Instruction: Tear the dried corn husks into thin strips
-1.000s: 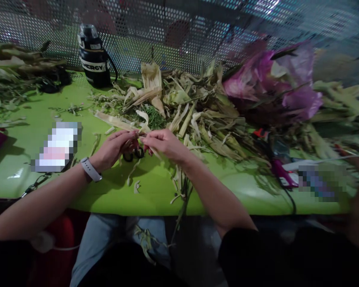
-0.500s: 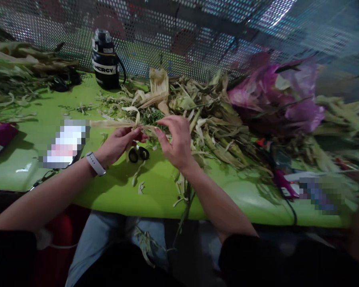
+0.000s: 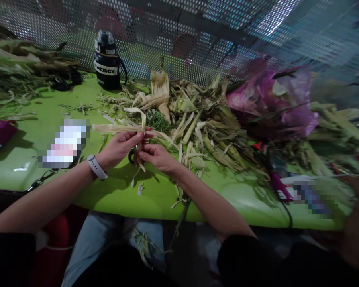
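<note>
My left hand (image 3: 124, 145) pinches pale dry corn husk strips (image 3: 116, 128) where they cross, with one strip sticking out to the left, one up and one to the right. Just below the crossing, my right hand (image 3: 157, 156) has its thumb and fingers closed on a husk strip that hangs down. Black scissors (image 3: 132, 156) lie on the green table (image 3: 116, 191) under the hands, their handles partly covered by my right hand. Behind the hands is a small bunch of thin green strands (image 3: 157, 120).
A heap of dried husks (image 3: 215, 135) spreads behind and right of my hands, beside a pink plastic bag (image 3: 257, 95). A black bottle (image 3: 107, 67) stands at the back. A phone (image 3: 65, 145) lies left, a purple box (image 3: 0, 135) farther left. Another person's arm shows at the right edge.
My right hand has come down and left, from open beside the right-hand strip to closed on the hanging strip. My left hand has shifted slightly right with the crossed strips.
</note>
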Available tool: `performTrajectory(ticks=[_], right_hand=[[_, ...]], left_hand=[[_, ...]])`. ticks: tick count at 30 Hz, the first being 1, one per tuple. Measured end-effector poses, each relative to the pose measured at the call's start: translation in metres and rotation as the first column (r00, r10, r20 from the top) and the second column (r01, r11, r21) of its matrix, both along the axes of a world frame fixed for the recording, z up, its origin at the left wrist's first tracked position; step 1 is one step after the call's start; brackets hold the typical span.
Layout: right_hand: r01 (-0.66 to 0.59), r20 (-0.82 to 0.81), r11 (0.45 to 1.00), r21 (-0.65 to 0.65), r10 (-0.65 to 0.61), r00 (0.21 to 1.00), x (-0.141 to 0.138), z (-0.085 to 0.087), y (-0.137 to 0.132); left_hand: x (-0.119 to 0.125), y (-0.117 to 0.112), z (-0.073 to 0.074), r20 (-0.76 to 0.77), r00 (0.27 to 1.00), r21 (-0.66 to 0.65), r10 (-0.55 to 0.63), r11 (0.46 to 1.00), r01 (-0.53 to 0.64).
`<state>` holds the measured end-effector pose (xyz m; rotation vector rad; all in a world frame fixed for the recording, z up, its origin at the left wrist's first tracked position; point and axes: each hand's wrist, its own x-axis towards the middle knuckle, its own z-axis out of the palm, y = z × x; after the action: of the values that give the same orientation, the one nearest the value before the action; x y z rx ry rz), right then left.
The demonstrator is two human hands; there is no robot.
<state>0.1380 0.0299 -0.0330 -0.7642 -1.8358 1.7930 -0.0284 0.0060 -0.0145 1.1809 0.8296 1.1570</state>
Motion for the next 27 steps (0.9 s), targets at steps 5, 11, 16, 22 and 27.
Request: performTrajectory(ticks=[5,11,16,22,27], right_hand=[[-0.032,0.013,0.998,-0.062,0.033,0.999,0.001,0.002,-0.002],[-0.048,0.071,0.997,0.054,0.044,0.997,0.000,0.001,-0.001],[-0.035,0.261,0.921,0.388,-0.073,0.963,0.002,0.018,-0.017],[0.360,-0.085,0.501,0.787,-0.490,0.867,0.015,0.045,-0.025],[0.249,-0.013,0.476,0.843,-0.445,0.895,0.017,0.035,-0.005]], left_hand=[[-0.002,0.003,0.001,0.061,0.997,-0.058,0.038,0.998,-0.035],[-0.003,0.005,0.002,0.129,0.992,-0.087,-0.014,0.996,0.025],[-0.009,0.008,0.001,0.041,0.997,-0.046,0.073,0.996,-0.071],[-0.008,0.002,0.001,-0.235,0.965,0.043,-0.116,0.991,0.130],[0.006,-0.003,-0.001,-0.402,0.890,0.115,-0.214,0.953,0.281]])
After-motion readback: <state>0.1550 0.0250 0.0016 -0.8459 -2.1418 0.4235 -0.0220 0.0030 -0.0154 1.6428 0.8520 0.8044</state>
